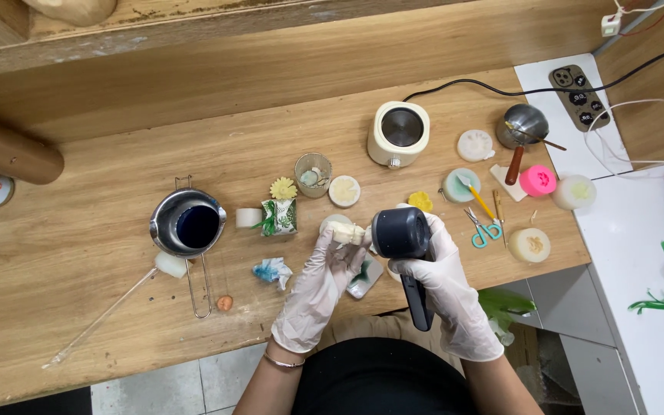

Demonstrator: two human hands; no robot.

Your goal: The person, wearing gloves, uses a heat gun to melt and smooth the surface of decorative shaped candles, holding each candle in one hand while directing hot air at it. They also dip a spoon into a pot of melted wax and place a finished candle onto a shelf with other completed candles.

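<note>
Left hand (318, 280): gloved, fingers curled shut round a small cream wax piece (350, 234); I hold it up just above the counter (78, 269), near its front edge.
Right hand (447, 288): gloved, grip fully wrapped on the handle of a dark heat gun (403, 237); its round head points left and sits almost against the wax piece.
Wax piece: pale, lumpy, pinched at its left end; the exact shape is too small to tell.
Below the hands: a flat mould with a green shape (366, 275), partly hidden by my left hand.
Nearby: blue crumpled scrap (272, 270) to the left; yellow flower piece (420, 201) just behind the gun; teal scissors (486, 230) to the right.
Technique, my judgement: keep fingertips back from the warm end, turn the piece slowly so heat lands evenly, and work over the mould so drips fall there.
Risk, my judgement: softened wax may slip from a glove; hold firmly without crushing.
</note>
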